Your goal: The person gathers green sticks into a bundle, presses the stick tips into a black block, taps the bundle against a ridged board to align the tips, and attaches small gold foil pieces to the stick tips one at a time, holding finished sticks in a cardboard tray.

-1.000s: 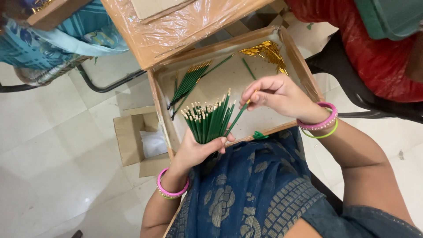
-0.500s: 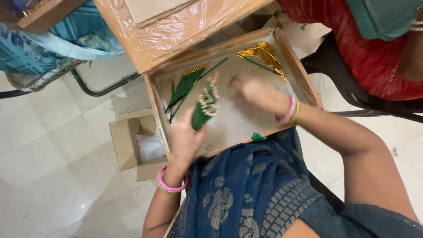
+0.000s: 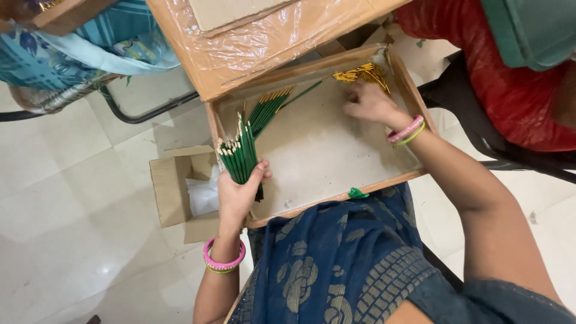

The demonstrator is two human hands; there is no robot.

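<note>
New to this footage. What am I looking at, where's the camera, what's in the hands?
There is no machine: a person works with bare hands, filmed from a camera on their head looking down at their lap. A shallow wooden tray rests on their knees. The left hand grips a bundle of thin green sticks. The right hand reaches to a small pile of yellow pieces in the tray's far corner. More loose green sticks lie in the tray. An open cardboard box sits on the floor beside it.

Small open brown carton (image 3: 174, 192) sits on the floor just left of the left hand (image 3: 237, 195), a white plastic bag (image 3: 204, 195) bunched inside it.
</note>
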